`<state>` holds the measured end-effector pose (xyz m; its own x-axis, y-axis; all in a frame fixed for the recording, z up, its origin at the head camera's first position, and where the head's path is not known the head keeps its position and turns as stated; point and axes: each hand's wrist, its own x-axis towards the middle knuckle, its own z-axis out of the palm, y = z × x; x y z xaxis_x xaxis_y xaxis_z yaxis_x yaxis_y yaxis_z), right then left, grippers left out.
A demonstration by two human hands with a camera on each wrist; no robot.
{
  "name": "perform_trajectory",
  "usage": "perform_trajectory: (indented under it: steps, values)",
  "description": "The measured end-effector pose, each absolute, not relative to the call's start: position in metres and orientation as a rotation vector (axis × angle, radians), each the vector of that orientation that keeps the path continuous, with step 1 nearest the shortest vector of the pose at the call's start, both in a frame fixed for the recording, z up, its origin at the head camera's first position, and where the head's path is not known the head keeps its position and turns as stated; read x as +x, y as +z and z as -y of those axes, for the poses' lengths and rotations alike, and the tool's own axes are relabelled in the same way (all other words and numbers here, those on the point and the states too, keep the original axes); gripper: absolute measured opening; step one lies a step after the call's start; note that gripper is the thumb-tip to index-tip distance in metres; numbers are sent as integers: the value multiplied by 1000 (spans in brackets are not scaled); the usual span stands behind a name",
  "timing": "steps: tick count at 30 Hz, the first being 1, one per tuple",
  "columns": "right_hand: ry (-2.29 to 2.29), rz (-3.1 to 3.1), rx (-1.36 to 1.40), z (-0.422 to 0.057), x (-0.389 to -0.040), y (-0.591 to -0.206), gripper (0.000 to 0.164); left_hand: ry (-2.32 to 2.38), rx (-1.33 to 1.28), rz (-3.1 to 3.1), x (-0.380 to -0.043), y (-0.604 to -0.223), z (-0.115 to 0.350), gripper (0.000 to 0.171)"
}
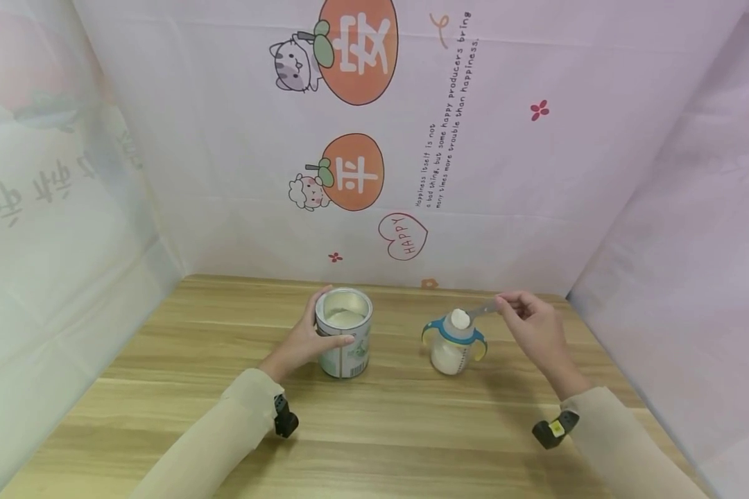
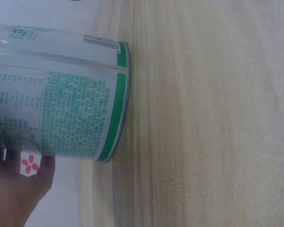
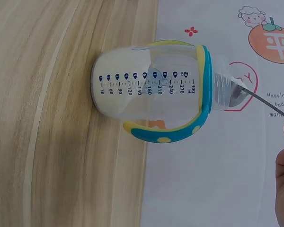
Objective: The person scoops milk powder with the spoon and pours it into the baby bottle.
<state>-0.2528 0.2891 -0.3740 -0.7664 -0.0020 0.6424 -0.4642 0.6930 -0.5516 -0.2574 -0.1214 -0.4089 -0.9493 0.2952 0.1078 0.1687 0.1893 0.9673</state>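
My left hand (image 1: 302,344) holds a white-and-green milk powder can (image 1: 351,357) round its side. The can stands upright on the table, uncovered, with pale powder inside. Its printed back and green base rim fill the left wrist view (image 2: 75,106). Between thumb and fingers of my right hand (image 1: 539,336) is the handle of a scoop (image 3: 262,99). The scoop's bowl, with white powder, sits at the mouth of a baby bottle (image 3: 175,101). Blue-and-yellow handles flank the bottle, which stands upright without a cap and holds whitish contents up to around the 180 ml mark.
Both things stand on a wood-grain table (image 1: 387,436), the can to the left of the bottle. Behind and at the sides hang white printed cloths (image 1: 225,138), the back one close to the table's far edge. Each wrist carries a small black camera (image 1: 285,418).
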Motion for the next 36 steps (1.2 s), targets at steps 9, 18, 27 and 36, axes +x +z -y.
perform_trajectory:
  steps: [9,18,27,36]
  values:
    - [615,2141,748,-279,-253,-373,11,1886,453,-2339,-258,-409,121,110]
    - [557,2102,844,-275,-250,-374,17,1879,462,-2351,-265,-416,121,110]
    - [412,2059,1071,-276,-251,-373,8,1902,485,-2394,-282,-439,124,112]
    - [351,1946,1179,-270,-245,-364,38,1905,485,-2383,-283,-440,124,114]
